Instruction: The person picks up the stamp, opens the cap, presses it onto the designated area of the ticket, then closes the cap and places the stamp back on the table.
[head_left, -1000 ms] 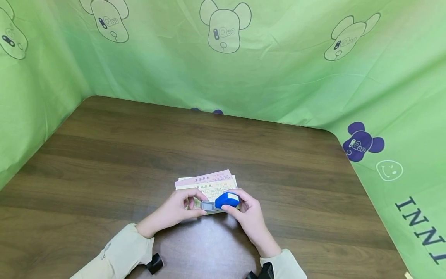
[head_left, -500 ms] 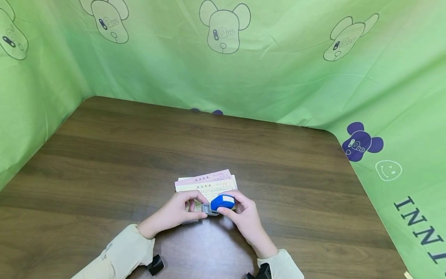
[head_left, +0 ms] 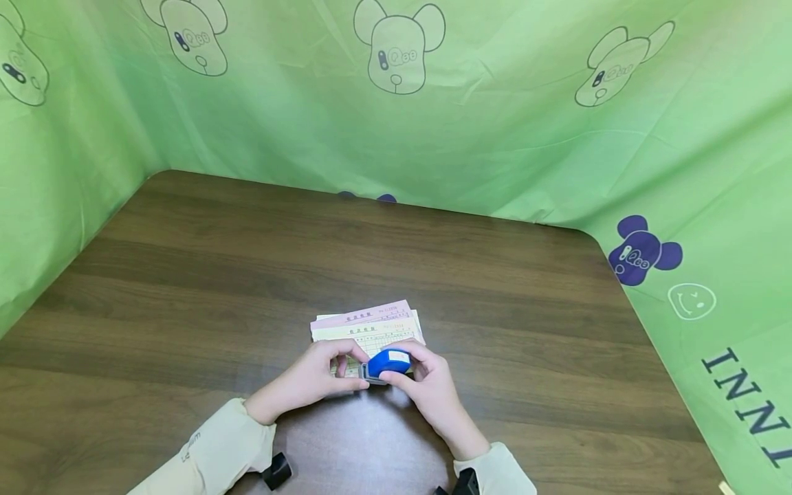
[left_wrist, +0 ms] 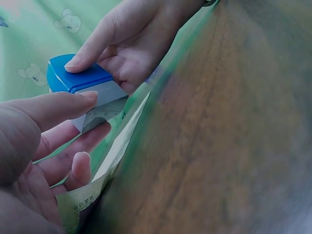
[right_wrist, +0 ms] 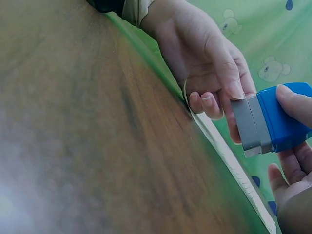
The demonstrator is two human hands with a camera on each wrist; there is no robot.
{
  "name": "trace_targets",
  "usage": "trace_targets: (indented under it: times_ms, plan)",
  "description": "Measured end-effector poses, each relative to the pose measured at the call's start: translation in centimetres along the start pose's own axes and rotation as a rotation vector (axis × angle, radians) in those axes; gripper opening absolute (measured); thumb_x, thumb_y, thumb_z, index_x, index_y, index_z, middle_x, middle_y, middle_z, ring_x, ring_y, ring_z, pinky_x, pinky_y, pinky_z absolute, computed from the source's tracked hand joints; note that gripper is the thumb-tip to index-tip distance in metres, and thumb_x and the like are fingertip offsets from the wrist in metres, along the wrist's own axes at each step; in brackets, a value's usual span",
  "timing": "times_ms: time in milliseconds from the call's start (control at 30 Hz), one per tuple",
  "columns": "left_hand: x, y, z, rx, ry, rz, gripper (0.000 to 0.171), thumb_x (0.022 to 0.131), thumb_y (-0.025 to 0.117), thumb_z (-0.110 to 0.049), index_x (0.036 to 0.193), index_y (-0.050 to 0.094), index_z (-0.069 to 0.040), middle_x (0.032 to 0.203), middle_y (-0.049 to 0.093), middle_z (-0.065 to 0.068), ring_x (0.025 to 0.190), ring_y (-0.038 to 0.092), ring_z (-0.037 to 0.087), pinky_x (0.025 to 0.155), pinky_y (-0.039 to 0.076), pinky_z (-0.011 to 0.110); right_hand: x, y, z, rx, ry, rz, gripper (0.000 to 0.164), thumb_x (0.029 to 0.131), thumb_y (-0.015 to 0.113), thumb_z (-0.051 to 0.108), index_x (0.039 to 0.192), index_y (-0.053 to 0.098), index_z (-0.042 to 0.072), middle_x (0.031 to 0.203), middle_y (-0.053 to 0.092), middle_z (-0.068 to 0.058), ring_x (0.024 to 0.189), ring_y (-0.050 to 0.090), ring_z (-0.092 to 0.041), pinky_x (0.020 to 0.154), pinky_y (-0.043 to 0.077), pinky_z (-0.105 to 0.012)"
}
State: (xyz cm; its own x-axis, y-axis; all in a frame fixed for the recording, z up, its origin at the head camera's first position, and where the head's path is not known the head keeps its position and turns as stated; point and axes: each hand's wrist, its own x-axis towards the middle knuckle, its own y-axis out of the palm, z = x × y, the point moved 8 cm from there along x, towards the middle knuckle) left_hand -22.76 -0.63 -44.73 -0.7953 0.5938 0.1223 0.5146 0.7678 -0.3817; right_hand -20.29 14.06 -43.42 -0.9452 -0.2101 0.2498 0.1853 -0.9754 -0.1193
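Note:
A blue hand stamp (head_left: 388, 361) is held above the slips of paper, and its grey cap (right_wrist: 247, 124) sits against its end. My right hand (head_left: 428, 377) grips the blue body between thumb and fingers. With thumb and fingertips, my left hand (head_left: 322, 371) pinches the grey cap from the other side. In the left wrist view the grey part (left_wrist: 101, 100) meets the blue body along a straight seam. Beneath both hands lie yellow slips (head_left: 371, 332), with printed grids, partly hidden by the fingers.
A pink slip (head_left: 368, 314) lies under the yellow one, fanned out behind it. All rest on a brown wood-grain table (head_left: 247, 261). Green cloth (head_left: 396, 137) printed with bear heads hangs along the back and both sides.
My right hand has moved left and slightly toward me with the stamp, bringing it against the grey cap. The cap's open hollow, seen before, is now mostly covered. My left hand has barely moved.

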Motion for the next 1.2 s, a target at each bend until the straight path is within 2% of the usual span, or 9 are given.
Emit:
trace_targets:
  times_ms: [267,567,1200]
  plan:
    - [-0.02,0.10,0.09,0.003,0.009,0.008,0.019,0.080,0.078,-0.017,0.094,0.067,-0.008,0.071,0.055,0.007,0.064,0.045,0.001,0.058,0.038,0.019,0.05,0.27,0.12,0.003,-0.017,0.013,0.032,0.082,0.072,0.000,0.108,0.060,-0.014,0.104,0.064,0.014,0.098,0.060,0.001,0.086,0.050,-0.014]
    - [-0.08,0.18,-0.15,0.015,-0.003,0.011,0.018,0.080,0.078,-0.017,0.094,0.067,-0.013,0.073,0.057,0.004,0.064,0.046,0.002,0.059,0.039,0.018,-0.05,0.51,-0.11,0.001,0.003,0.024,0.032,0.082,0.072,0.000,0.110,0.060,-0.012,0.105,0.063,0.014,0.098,0.060,0.000,0.088,0.049,-0.014]
    - [-0.04,0.25,0.07,0.015,0.000,0.008,0.018,0.080,0.078,-0.019,0.094,0.068,-0.014,0.073,0.055,0.000,0.065,0.046,0.002,0.058,0.039,0.019,0.02,0.48,-0.55,-0.008,0.016,0.031,0.031,0.083,0.072,0.000,0.110,0.061,-0.010,0.106,0.063,0.009,0.098,0.061,0.000,0.088,0.050,-0.016]
